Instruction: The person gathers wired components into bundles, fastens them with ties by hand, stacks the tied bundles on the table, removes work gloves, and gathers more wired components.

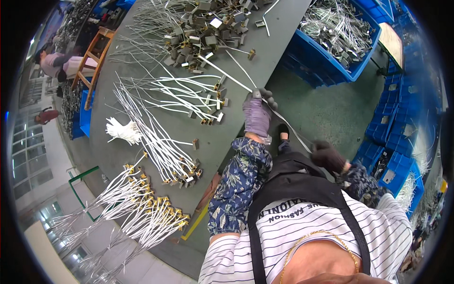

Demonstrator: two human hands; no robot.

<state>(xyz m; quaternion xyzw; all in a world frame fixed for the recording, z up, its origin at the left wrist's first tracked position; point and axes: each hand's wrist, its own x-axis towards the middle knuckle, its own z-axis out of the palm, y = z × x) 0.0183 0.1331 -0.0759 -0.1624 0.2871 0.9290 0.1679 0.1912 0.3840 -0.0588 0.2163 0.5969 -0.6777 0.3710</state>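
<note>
My left hand [257, 112], in a purple-grey glove, is closed around a white-sleeved wire [226, 73] near the bench edge. One end of that wire reaches over the bench toward the heap of parts. From my left fist a thin pale length runs down to my right hand [328, 156], in a dark glove, whose fingers are closed at its end. The right hand is slightly blurred. Just left of my left hand, a row of white wires with small metal box ends [208, 100] lies on the grey bench [165, 163].
A large heap of metal-ended wires [203, 35] covers the bench's far part. More wire bundles [156, 142] and a white tube bundle [124, 131] lie left. Brass-ended wires [151, 208] overhang the near edge. Blue crates [317, 61] stand right. A wooden ladder [94, 57] and other people are farther left.
</note>
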